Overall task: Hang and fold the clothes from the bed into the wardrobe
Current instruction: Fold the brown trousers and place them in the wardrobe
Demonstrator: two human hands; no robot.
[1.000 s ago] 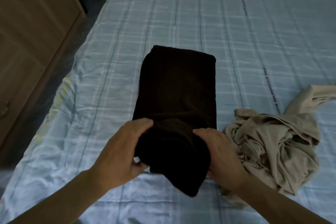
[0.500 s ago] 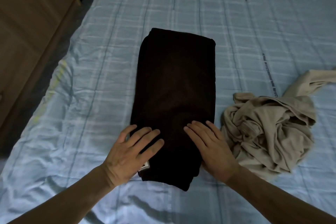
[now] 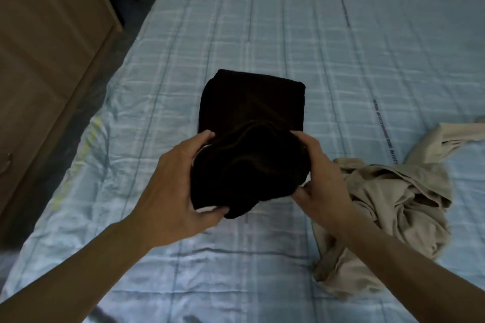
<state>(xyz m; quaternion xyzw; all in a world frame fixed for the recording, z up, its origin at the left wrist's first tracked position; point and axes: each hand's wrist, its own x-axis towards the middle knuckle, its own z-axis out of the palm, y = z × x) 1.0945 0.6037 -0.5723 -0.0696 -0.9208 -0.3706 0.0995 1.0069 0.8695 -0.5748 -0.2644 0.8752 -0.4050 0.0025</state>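
Clamped on both sides of the dark folded garment (image 3: 252,123): left hand (image 3: 173,181) wrapped round its near-left corner, thumb underneath by a white tag; right hand (image 3: 319,181) pinching the near-right edge. Near end lifted and bunched at frame centre, far end lying flat on the blue checked bed (image 3: 341,47). Probably mid-fold, bringing the near end over toward the far edge. Best done by keeping both corners level, carrying them straight up-frame, laying edge onto edge, then pressing flat so the bundle stays square. Risk of the bunched layers slipping and spoiling the fold. Crumpled beige garment (image 3: 393,204) at right of frame, just beside the right wrist, not yet folded. Wooden wardrobe (image 3: 47,47) at upper left, doors seemingly shut.
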